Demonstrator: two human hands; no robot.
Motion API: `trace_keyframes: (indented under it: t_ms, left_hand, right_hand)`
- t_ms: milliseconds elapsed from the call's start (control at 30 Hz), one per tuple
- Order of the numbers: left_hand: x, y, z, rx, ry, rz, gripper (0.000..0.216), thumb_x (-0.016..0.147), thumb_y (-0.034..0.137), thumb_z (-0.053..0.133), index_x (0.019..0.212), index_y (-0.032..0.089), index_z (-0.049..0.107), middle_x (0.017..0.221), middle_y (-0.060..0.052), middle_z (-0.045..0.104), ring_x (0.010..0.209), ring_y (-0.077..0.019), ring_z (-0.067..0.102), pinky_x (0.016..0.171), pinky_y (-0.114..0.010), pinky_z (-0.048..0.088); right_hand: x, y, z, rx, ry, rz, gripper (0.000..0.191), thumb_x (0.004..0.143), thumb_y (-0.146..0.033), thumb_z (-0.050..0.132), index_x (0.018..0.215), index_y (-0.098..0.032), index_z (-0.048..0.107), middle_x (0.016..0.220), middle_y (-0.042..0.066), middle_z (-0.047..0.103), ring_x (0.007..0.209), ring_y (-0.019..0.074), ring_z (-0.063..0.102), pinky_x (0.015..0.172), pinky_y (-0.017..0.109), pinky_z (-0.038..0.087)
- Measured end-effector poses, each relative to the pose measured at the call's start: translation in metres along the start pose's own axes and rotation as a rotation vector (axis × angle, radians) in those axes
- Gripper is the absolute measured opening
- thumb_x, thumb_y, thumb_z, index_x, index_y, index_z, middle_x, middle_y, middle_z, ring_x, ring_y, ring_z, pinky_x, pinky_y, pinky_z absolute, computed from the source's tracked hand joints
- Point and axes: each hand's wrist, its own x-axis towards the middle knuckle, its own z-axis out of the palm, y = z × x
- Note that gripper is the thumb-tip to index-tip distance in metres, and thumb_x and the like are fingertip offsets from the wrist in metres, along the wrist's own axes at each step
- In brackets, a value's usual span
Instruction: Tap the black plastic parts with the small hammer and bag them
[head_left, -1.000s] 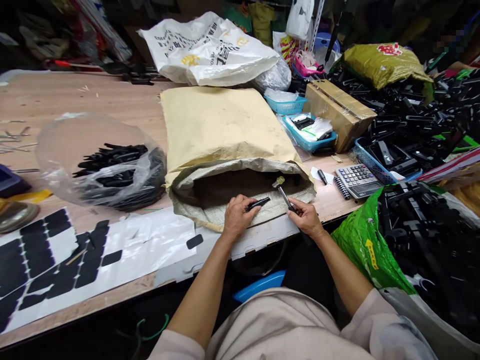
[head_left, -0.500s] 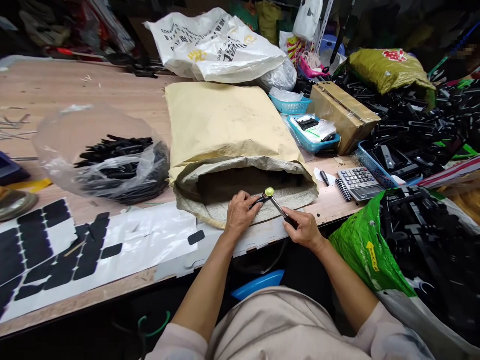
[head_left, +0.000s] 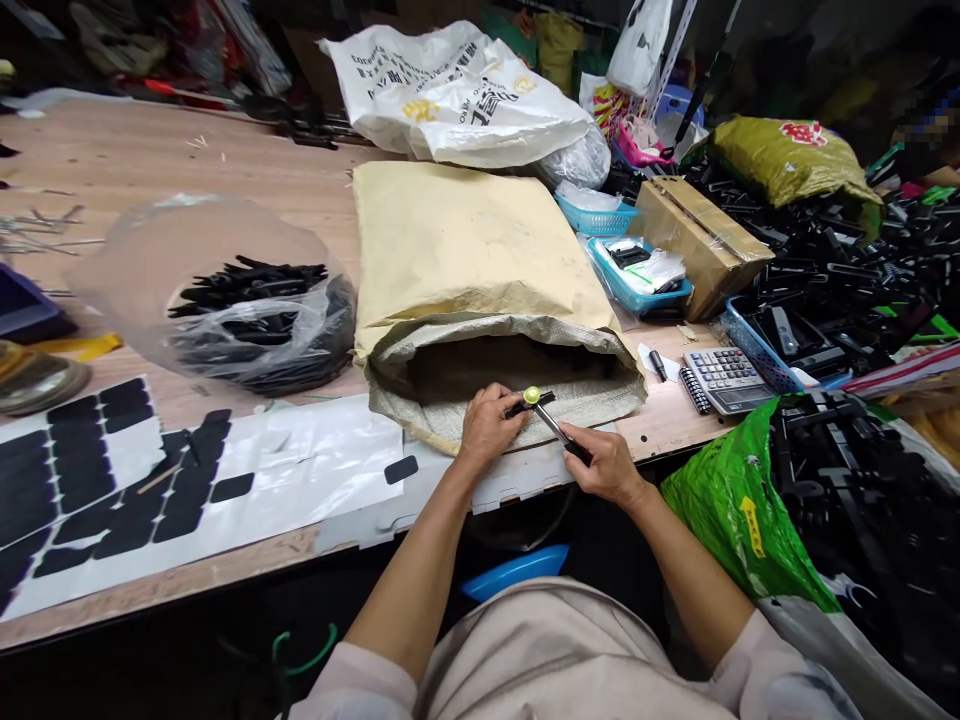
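As hands [head_left: 491, 430] [head_left: 609, 464] hold hammer [head_left: 553, 427] & blk pc [head_left: 515, 409], tbl's [head_left: 292, 172] cluttered, rm [head_left: 817, 50] dim.

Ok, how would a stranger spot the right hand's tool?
Find the big tan sack, open toward the camera. At its near edge, the right hand holds the tool by its dark handle. Its silver shaft and yellow-green head set it apart from the black part in the left hand.

A wide wooden table [head_left: 285, 180] with a pale brown top fills much of the room. Light falls on this top, while the back of the room [head_left: 817, 50] is quite dark. There, a pale metal post [head_left: 677, 50] rises. Below the table, the floor is too dark to tell.
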Motion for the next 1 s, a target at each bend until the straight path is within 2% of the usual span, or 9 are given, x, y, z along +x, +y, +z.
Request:
trace_keyframes:
  t_ms: [100, 200, 300, 400, 533, 667, 800, 900, 1000]
  left_hand:
    - [-0.001, -0.001, 0.001, -0.011, 0.011, -0.012, 0.027, 0.081, 0.032, 0.069, 0.106, 0.029, 0.077, 0.092, -0.002, 0.061, 0.087, -0.0195, 0.053, 0.082, -0.033, 0.043]
    - [-0.001, -0.003, 0.004, -0.030, 0.022, -0.025, 0.030, 0.082, 0.034, 0.069, 0.110, 0.029, 0.076, 0.092, -0.002, 0.061, 0.089, -0.0200, 0.054, 0.081, -0.033, 0.044]
    - [0.002, -0.004, 0.004, -0.057, 0.022, -0.032, 0.029, 0.083, 0.035, 0.068, 0.110, 0.028, 0.076, 0.092, -0.003, 0.062, 0.089, -0.0205, 0.055, 0.082, -0.034, 0.045]
    - [0.000, 0.004, -0.006, -0.143, 0.075, 0.018, 0.028, 0.089, 0.035, 0.060, 0.110, 0.023, 0.074, 0.093, -0.004, 0.062, 0.090, -0.0207, 0.057, 0.085, -0.035, 0.047]
    - [-0.043, 0.029, -0.025, -0.264, 0.177, 0.162, 0.030, 0.097, 0.036, 0.047, 0.115, 0.022, 0.066, 0.107, -0.007, 0.066, 0.101, -0.0218, 0.059, 0.092, -0.038, 0.048]
    - [-0.124, 0.037, -0.018, -0.282, -0.274, 0.369, 0.031, 0.094, 0.037, 0.053, 0.119, 0.025, 0.068, 0.099, -0.008, 0.073, 0.086, -0.0211, 0.066, 0.084, -0.037, 0.052]
    - [-0.172, 0.014, 0.019, -0.156, -0.473, 0.060, 0.036, 0.097, 0.041, 0.046, 0.122, 0.028, 0.068, 0.109, -0.008, 0.074, 0.097, -0.0236, 0.070, 0.089, -0.037, 0.053]
    - [-0.169, -0.007, 0.042, 0.027, -0.526, -0.258, 0.036, 0.096, 0.039, 0.043, 0.120, 0.028, 0.069, 0.103, -0.008, 0.075, 0.102, -0.0275, 0.069, 0.088, -0.038, 0.052]
    - [-0.154, -0.010, 0.046, 0.154, -0.566, -0.358, 0.034, 0.094, 0.036, 0.047, 0.121, 0.028, 0.068, 0.109, -0.009, 0.073, 0.117, -0.0301, 0.063, 0.097, -0.041, 0.047]
  right_hand:
    - [0.003, 0.004, -0.004, 0.036, 0.024, 0.027, 0.047, 0.081, -0.019, 0.061, 0.127, -0.019, 0.069, 0.115, 0.009, 0.075, 0.096, 0.0243, 0.073, 0.088, 0.033, 0.058]
    - [0.006, 0.015, -0.012, 0.086, 0.077, 0.113, 0.045, 0.082, -0.022, 0.062, 0.126, -0.017, 0.070, 0.093, 0.007, 0.077, 0.074, 0.0195, 0.070, 0.072, 0.030, 0.057]
    - [0.008, 0.034, -0.014, 0.191, 0.112, 0.222, 0.045, 0.082, -0.025, 0.064, 0.125, -0.015, 0.070, 0.069, 0.000, 0.065, 0.052, 0.0116, 0.053, 0.054, 0.024, 0.048]
    - [0.008, 0.051, -0.011, 0.391, 0.156, 0.318, 0.045, 0.082, -0.029, 0.064, 0.124, -0.015, 0.069, 0.062, -0.004, 0.055, 0.050, 0.0098, 0.046, 0.051, 0.023, 0.043]
    - [0.008, 0.059, -0.007, 0.527, 0.173, 0.372, 0.048, 0.080, -0.030, 0.066, 0.124, -0.013, 0.068, 0.063, -0.004, 0.054, 0.054, 0.0104, 0.050, 0.053, 0.023, 0.043]
    - [0.008, 0.058, -0.007, 0.508, 0.141, 0.363, 0.048, 0.079, -0.030, 0.066, 0.125, -0.013, 0.068, 0.063, -0.005, 0.053, 0.054, 0.0093, 0.048, 0.052, 0.022, 0.040]
    - [0.008, 0.057, -0.008, 0.492, 0.147, 0.365, 0.049, 0.080, -0.030, 0.066, 0.126, -0.013, 0.068, 0.065, -0.004, 0.054, 0.053, 0.0089, 0.046, 0.052, 0.022, 0.039]
    - [0.008, 0.056, -0.008, 0.484, 0.143, 0.355, 0.049, 0.080, -0.030, 0.066, 0.125, -0.013, 0.068, 0.063, -0.005, 0.050, 0.051, 0.0083, 0.042, 0.050, 0.022, 0.036]
    - [0.008, 0.056, -0.007, 0.471, 0.143, 0.357, 0.047, 0.080, -0.030, 0.065, 0.124, -0.013, 0.069, 0.061, -0.006, 0.047, 0.050, 0.0084, 0.041, 0.049, 0.021, 0.034]
